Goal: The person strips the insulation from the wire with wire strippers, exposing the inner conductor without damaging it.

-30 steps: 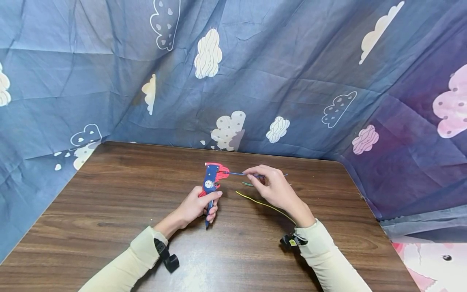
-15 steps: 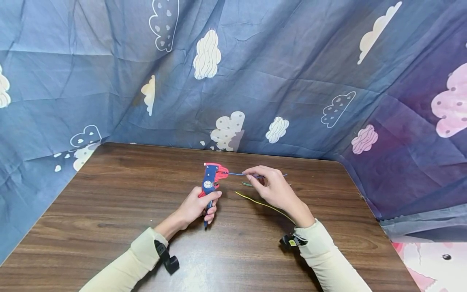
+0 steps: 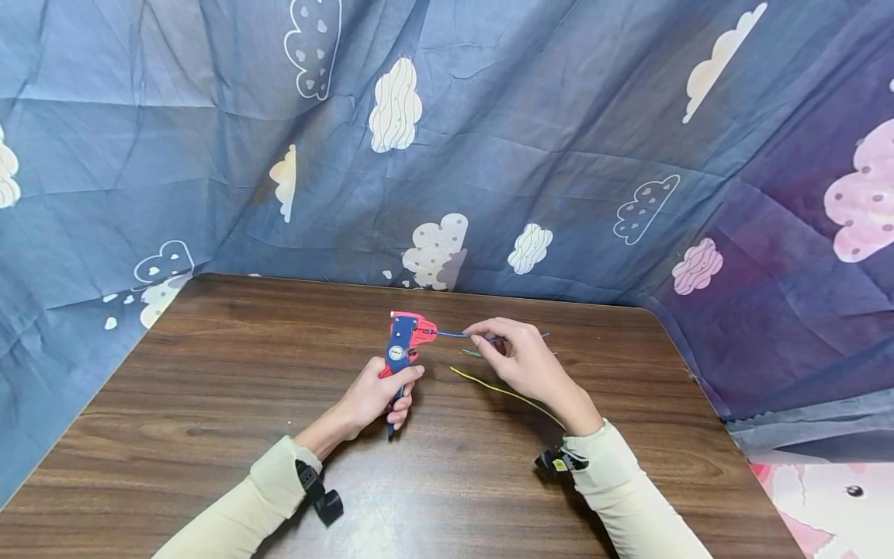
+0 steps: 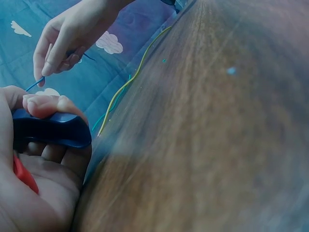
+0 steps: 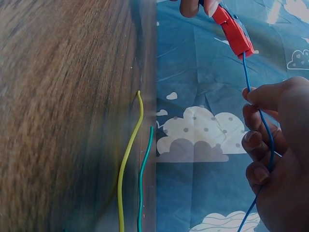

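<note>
My left hand (image 3: pixel 375 394) grips the handles of a red and blue wire stripper (image 3: pixel 401 339), its head pointing right. Between thumb and index finger, my right hand (image 3: pixel 524 357) pinches a blue wire (image 3: pixel 452 333). One end of this wire enters the stripper's red jaws; the rest runs through the palm and out past the fingers, as the right wrist view shows. In the left wrist view the dark blue handle (image 4: pixel 53 129) lies under the left fingers, with a red piece (image 4: pixel 24 175) by the palm.
A yellow wire (image 3: pixel 499 388) lies on the brown wooden table (image 3: pixel 209 435), partly under the right forearm. Beside it a green wire (image 5: pixel 142 183) lies farther back. Small bits, one of them green (image 4: pixel 164 60), are scattered on the wood. A blue cloud-printed cloth (image 3: pixel 335 194) hangs behind.
The stripper's lower handle end has swung slightly left in my left hand. The blue wire stays in its jaws, and my right hand keeps nearly the same place.
</note>
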Demonstrator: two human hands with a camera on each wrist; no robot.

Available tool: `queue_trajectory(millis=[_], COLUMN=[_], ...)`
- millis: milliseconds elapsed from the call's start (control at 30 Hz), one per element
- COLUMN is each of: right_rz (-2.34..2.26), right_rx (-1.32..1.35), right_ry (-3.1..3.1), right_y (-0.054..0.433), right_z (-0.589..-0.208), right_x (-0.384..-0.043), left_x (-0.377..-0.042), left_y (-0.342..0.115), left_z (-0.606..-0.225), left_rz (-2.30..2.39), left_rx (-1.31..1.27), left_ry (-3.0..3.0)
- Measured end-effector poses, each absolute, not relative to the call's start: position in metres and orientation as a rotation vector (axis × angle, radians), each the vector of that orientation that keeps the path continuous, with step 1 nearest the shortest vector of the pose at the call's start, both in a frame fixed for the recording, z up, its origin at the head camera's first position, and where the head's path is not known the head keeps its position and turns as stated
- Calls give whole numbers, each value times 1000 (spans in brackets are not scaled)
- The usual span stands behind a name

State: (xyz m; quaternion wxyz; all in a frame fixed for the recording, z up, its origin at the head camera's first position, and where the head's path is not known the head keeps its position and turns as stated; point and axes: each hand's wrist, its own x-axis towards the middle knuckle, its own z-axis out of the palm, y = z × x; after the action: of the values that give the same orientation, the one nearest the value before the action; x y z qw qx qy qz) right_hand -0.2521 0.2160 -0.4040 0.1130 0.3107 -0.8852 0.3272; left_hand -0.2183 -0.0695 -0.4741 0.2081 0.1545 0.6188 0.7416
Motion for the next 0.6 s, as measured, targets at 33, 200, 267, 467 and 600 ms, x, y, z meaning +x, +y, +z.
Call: queue_trajectory(millis=[33, 200, 267, 467, 600], right_rz=[961, 967, 964, 960, 966], right_rx=[912, 908, 906, 899, 895], right_ry=[-2596, -2591, -2591, -2597, -2597], right_y=[216, 215, 216, 216, 214], right_z=[-404, -403, -403, -405, -406], right_x=[-252, -251, -251, -252, -252], left_x=[-218, -218, -218, -217, -216], left_y=[-69, -69, -69, -68, -66], left_z=[-474, -474, -475, -474, -474], left_rz=[2064, 2069, 2070, 2069, 2079], left_rx=[429, 411, 403, 383, 366], left_ry=[1722, 1717, 1718, 1739, 1748])
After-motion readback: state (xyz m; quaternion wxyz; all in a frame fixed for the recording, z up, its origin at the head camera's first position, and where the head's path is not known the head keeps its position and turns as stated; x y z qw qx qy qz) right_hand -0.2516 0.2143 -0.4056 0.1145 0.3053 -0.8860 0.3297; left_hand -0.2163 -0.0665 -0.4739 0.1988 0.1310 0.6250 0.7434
